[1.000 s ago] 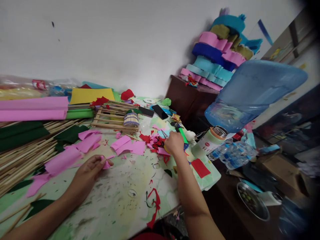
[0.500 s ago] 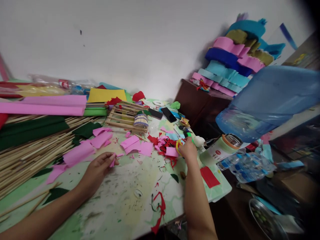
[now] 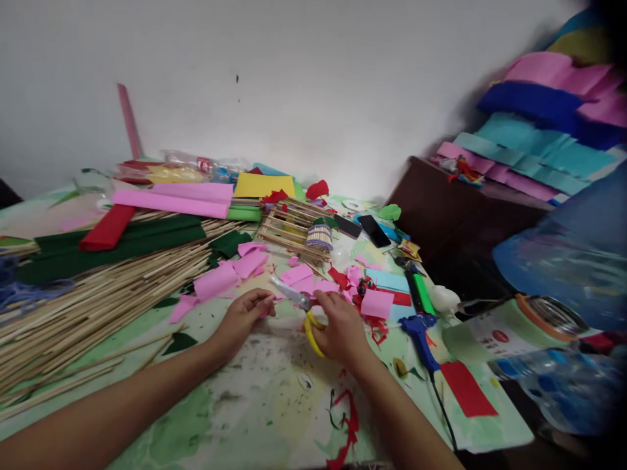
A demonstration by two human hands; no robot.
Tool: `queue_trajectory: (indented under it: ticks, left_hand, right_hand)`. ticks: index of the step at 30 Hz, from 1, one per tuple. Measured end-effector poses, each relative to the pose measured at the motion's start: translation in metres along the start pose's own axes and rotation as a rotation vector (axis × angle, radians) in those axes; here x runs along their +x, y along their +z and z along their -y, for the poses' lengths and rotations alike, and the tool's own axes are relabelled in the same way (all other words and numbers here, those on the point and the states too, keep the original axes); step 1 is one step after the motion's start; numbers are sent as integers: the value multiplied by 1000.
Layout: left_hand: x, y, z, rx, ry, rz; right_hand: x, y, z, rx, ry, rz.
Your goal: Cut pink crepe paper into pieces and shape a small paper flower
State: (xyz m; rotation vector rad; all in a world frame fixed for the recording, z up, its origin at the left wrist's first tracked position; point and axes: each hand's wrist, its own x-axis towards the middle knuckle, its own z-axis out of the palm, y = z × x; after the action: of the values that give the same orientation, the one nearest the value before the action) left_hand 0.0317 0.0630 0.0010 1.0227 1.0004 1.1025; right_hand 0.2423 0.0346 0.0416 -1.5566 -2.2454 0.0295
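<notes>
My right hand is closed on yellow-handled scissors, their blades pointing left toward my other hand. My left hand pinches a small piece of pink paper, mostly covered by the fingers. Behind the hands lie pink paper pieces and a cut pink square. Red scraps are scattered beside that square. To the right of my right hand rests a blue glue gun with its cord running toward the table's near edge.
Bundled bamboo sticks and dark green paper cover the left side. A stick frame, a phone and a yellow sheet sit farther back. At right stand a green jar and a large blue water bottle.
My right hand has brought the scissors leftward from the scrap pile, close to my left hand. The view has turned to the right-hand side's loss, showing more of the table's left.
</notes>
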Motion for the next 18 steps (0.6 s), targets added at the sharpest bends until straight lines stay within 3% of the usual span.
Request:
queue_trajectory:
  ticks: [3,7,18]
  left_hand:
    - [-1,-1,1,-24,-1,7]
    - [-2,-1,1,-53,34,6]
    - [-2,-1,-3,33,91,29]
  right_hand:
    - [-3,4,17,-54,-4,101]
    - [-4,6,21,-97,31,166]
    - [-2,2,19,-82,87,217]
